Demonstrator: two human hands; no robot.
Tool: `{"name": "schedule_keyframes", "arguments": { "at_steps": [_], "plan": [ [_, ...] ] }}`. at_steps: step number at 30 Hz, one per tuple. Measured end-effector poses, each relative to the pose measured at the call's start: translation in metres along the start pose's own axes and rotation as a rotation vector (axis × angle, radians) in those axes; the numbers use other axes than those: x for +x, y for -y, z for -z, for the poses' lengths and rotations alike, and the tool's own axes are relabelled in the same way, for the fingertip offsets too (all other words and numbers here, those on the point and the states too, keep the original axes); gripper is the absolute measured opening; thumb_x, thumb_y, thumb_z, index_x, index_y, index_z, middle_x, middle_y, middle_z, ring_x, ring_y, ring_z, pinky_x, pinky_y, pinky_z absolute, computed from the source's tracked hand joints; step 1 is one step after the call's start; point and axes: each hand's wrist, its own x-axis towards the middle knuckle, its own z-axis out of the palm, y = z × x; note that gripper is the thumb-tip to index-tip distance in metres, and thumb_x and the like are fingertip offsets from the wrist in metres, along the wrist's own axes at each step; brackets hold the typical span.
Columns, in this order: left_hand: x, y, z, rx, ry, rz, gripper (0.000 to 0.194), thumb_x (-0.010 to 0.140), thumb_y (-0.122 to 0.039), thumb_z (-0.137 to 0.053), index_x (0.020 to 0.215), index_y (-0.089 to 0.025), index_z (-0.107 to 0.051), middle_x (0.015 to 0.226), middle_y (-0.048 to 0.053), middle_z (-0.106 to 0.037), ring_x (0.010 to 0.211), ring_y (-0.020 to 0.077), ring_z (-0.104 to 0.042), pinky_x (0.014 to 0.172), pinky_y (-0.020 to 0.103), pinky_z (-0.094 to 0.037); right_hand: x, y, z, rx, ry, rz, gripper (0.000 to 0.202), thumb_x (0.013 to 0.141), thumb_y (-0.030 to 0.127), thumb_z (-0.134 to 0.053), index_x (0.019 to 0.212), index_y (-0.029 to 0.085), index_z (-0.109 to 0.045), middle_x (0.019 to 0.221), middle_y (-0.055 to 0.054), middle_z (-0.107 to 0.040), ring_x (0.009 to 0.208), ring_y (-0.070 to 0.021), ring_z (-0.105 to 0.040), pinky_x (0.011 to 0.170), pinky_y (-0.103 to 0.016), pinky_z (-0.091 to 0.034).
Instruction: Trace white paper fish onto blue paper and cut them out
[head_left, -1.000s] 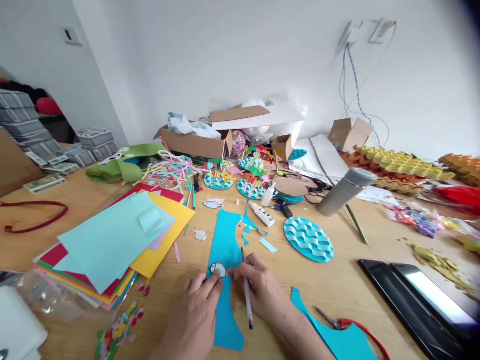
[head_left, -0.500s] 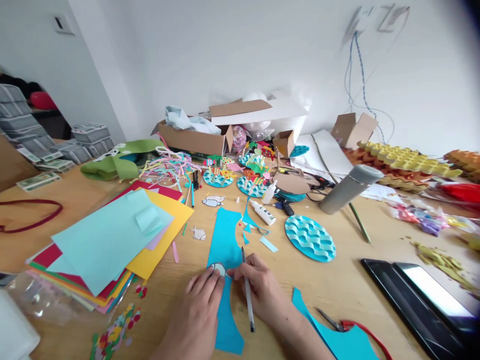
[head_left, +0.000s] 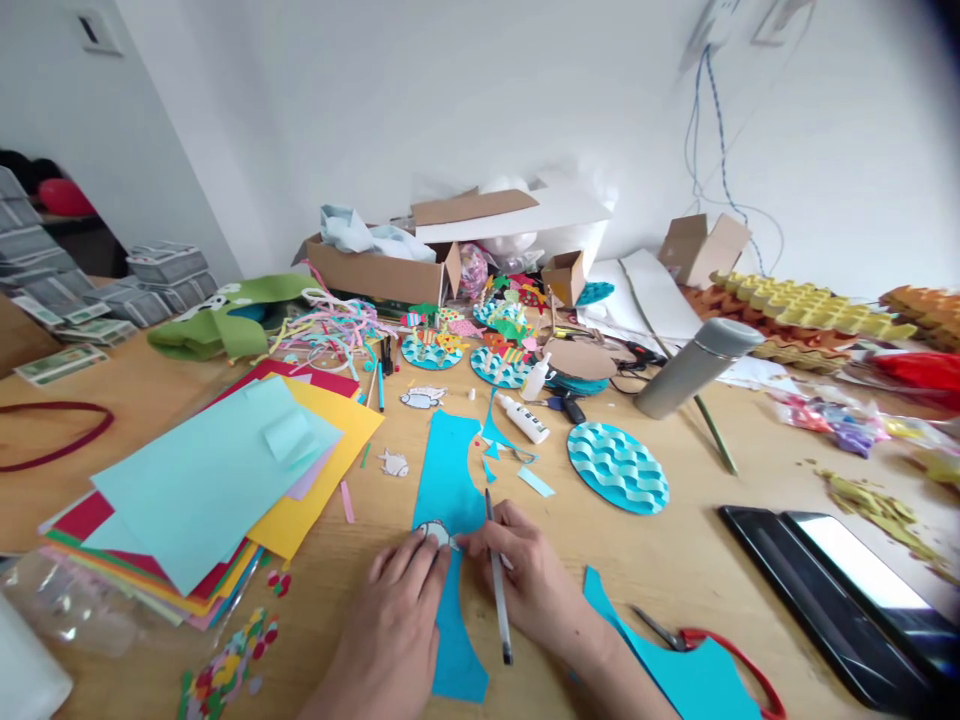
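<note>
A strip of blue paper (head_left: 448, 455) with curved cut-outs lies on the table in front of me. On it rests a small white paper fish (head_left: 433, 530) with a dark outline. My left hand (head_left: 397, 610) lies over the fish, fingers flat and pressing its lower part. A pen (head_left: 498, 590) slants through my right hand (head_left: 523, 565), its dark end up and its clear barrel below. The right fingertips touch the blue paper at the fish's right end. Two more white paper fish, one nearer (head_left: 393, 463) and one farther (head_left: 424, 397), lie beyond the left hand.
Stacked coloured paper (head_left: 217, 470) spreads at left. Red-handled scissors (head_left: 690, 638) rest on a blue offcut (head_left: 675, 675) at lower right. A glue bottle (head_left: 525, 418), a wavy blue oval (head_left: 618, 467), a grey flask (head_left: 694, 370) and a black phone-like device (head_left: 817, 600) stand or lie beyond.
The camera view has shifted slightly, so the table things sit a little farther left and up. Both hands keep nearly the same place on the fish and blue paper.
</note>
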Motion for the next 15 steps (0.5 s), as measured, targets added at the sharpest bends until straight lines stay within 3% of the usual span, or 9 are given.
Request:
{"name": "schedule_keyframes", "arguments": {
  "at_steps": [10, 15],
  "plan": [
    [0.001, -0.003, 0.000, -0.038, 0.027, 0.048, 0.061, 0.075, -0.008, -0.047, 0.136, -0.018, -0.050, 0.136, 0.007, -0.056, 0.126, 0.0238, -0.048, 0.103, 0.040, -0.039, 0.001, 0.001, 0.000, 0.053, 0.039, -0.088, 0.022, 0.080, 0.003, -0.050, 0.080, 0.021, -0.062, 0.079, -0.005, -0.054, 0.078, -0.0188, -0.059, 0.068, -0.029, -0.051],
    [0.000, -0.006, -0.002, -0.021, -0.021, 0.044, 0.056, 0.078, -0.013, -0.048, 0.133, -0.017, -0.053, 0.136, 0.007, -0.057, 0.125, 0.0255, -0.050, 0.102, 0.043, -0.040, 0.007, 0.011, 0.005, 0.168, -0.005, -0.165, 0.016, 0.092, 0.021, -0.048, 0.095, 0.021, -0.064, 0.091, -0.008, -0.061, 0.084, -0.0198, -0.061, 0.074, -0.032, -0.050]
  ]
}}
